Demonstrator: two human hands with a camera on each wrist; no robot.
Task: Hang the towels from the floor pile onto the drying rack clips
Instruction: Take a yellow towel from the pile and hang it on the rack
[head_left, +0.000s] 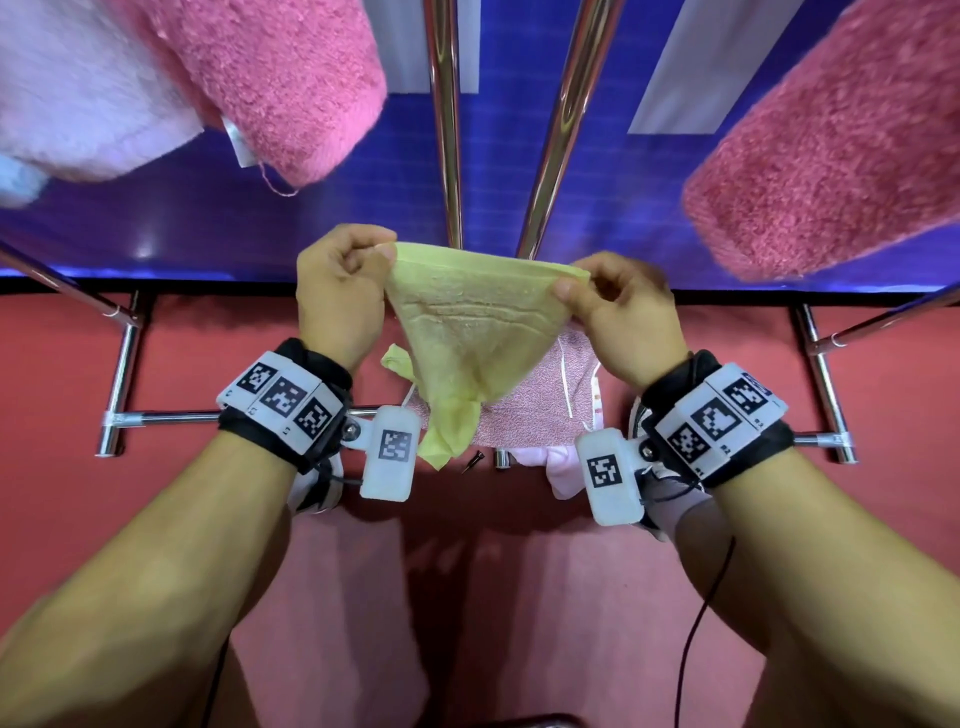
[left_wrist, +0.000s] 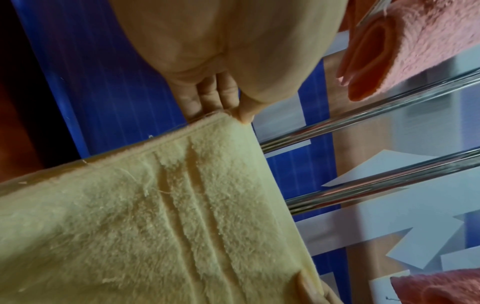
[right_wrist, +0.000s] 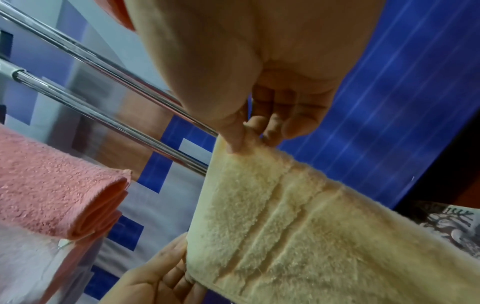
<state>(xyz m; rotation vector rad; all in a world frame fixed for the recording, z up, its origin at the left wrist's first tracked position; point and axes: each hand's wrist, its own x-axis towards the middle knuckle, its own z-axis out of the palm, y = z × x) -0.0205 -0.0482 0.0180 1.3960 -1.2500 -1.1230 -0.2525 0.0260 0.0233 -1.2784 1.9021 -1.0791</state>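
A pale yellow towel (head_left: 467, 332) hangs in the air between my hands, its top edge stretched flat and the rest drooping to a point. My left hand (head_left: 343, 280) pinches its left corner between thumb and curled fingers; the wrist view shows the thumb tip on the yellow towel (left_wrist: 155, 216). My right hand (head_left: 608, 301) pinches the right corner, and in the right wrist view the thumb presses the yellow towel (right_wrist: 285, 226) against the fingers. Under the towel, on the red floor, lies the pile: a speckled pink cloth (head_left: 535, 405) and a pale pink one (head_left: 561, 467).
Two chrome rack poles (head_left: 447, 119) rise just beyond the towel. Pink towels (head_left: 291, 78) hang at upper left and a darker pink one (head_left: 831, 156) at upper right. The rack's chrome base bars (head_left: 171, 417) cross the red floor. A blue wall stands behind. No clips show.
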